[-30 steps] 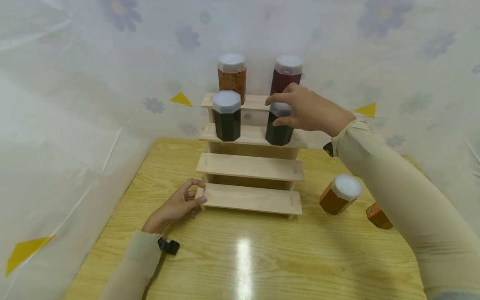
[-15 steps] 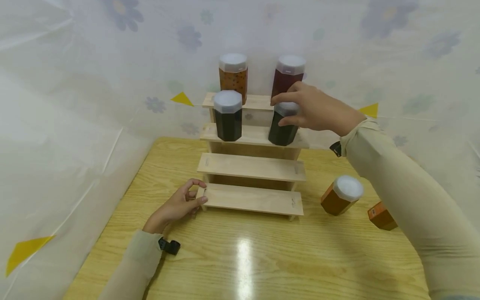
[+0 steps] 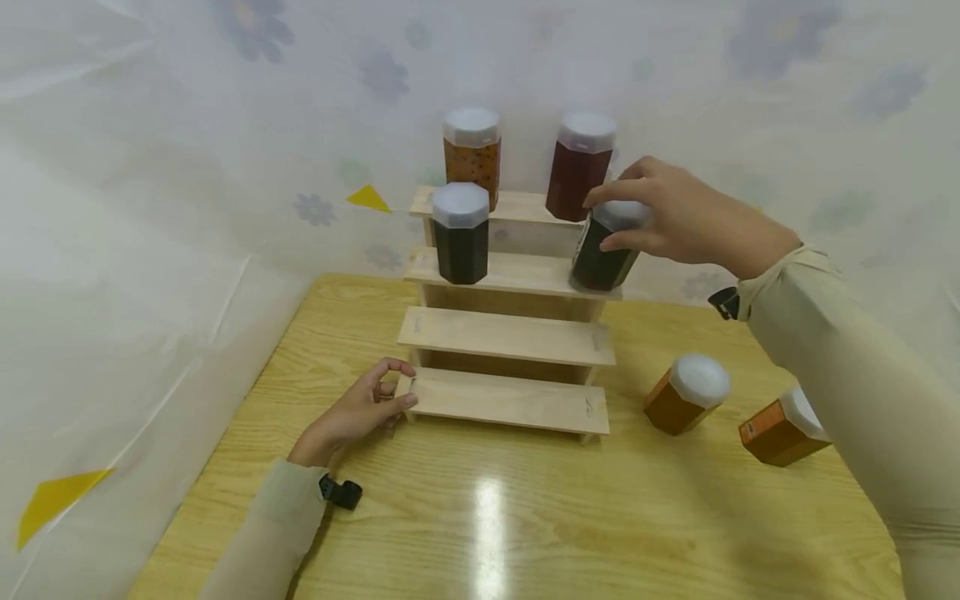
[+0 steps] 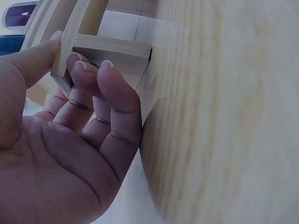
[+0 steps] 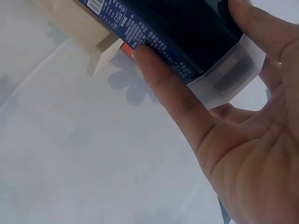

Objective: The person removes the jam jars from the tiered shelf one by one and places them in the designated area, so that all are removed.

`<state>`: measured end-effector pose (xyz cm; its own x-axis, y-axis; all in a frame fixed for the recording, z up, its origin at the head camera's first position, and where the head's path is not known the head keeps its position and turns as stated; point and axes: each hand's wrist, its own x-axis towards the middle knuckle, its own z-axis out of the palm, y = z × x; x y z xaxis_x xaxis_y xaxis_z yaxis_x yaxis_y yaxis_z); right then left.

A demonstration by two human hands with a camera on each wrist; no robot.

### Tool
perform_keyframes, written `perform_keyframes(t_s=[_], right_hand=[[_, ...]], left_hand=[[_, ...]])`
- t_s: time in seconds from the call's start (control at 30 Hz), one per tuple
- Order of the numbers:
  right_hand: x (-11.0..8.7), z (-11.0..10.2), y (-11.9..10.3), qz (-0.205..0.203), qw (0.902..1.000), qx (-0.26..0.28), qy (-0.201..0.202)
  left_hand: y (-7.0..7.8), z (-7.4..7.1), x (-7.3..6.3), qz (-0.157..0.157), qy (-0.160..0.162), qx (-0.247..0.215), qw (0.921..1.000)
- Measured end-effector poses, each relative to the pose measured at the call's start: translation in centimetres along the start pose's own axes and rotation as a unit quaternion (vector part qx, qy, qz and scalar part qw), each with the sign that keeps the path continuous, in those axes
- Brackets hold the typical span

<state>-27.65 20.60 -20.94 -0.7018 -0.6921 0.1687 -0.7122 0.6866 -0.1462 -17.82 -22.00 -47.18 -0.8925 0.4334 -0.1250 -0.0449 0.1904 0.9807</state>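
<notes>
A stepped wooden rack (image 3: 506, 335) stands in the middle of the head view. My left hand (image 3: 358, 412) pinches the left end of its lowest step, thumb on top. At the right end of the second step from the top, my right hand (image 3: 682, 215) grips a dark jar (image 3: 600, 260) near its frosted lid. This jar leans, its lid toward the right; whether its base touches the step cannot be told. A printed label (image 5: 142, 35) shows on its side in the right wrist view. Another dark jar (image 3: 462, 250) stands upright on the same step, at the left.
On the top step are a speckled orange jar (image 3: 472, 167) and a dark red jar (image 3: 577, 177). Two amber jars, a nearer one (image 3: 671, 406) and one by the right sleeve (image 3: 776, 435), are on the wooden table (image 3: 585, 517). A flowered sheet (image 3: 300, 108) hangs behind.
My right hand has moved to the right with the dark jar, which has gone from upright to leaning. More of the far right amber jar shows. The left hand stays put.
</notes>
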Motion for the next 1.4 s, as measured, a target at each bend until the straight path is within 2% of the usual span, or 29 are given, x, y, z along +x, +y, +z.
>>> perform_keyframes(t_s=[0.53,0.8,1.07,1.4], right_hand=[[-5.3,-0.9,4.4,0.045,0.9983,-0.032,0.021],[-7.6,-0.5,6.3,0.047,0.998,-0.031,0.031],[-10.2,0.4,8.3,0.102,0.9946,-0.022,0.0],[-13.1,2.1,10.3,0.174,0.9822,-0.01,-0.07]], left_hand=[[-0.1,-0.1,-0.1,0.004,0.002,0.003,1.0],[-0.2,-0.1,-0.1,0.004,0.002,0.002,1.0],[-0.1,0.0,-0.1,0.005,-0.002,-0.001,1.0],[0.1,0.2,-0.4,-0.004,0.005,-0.004,1.0]])
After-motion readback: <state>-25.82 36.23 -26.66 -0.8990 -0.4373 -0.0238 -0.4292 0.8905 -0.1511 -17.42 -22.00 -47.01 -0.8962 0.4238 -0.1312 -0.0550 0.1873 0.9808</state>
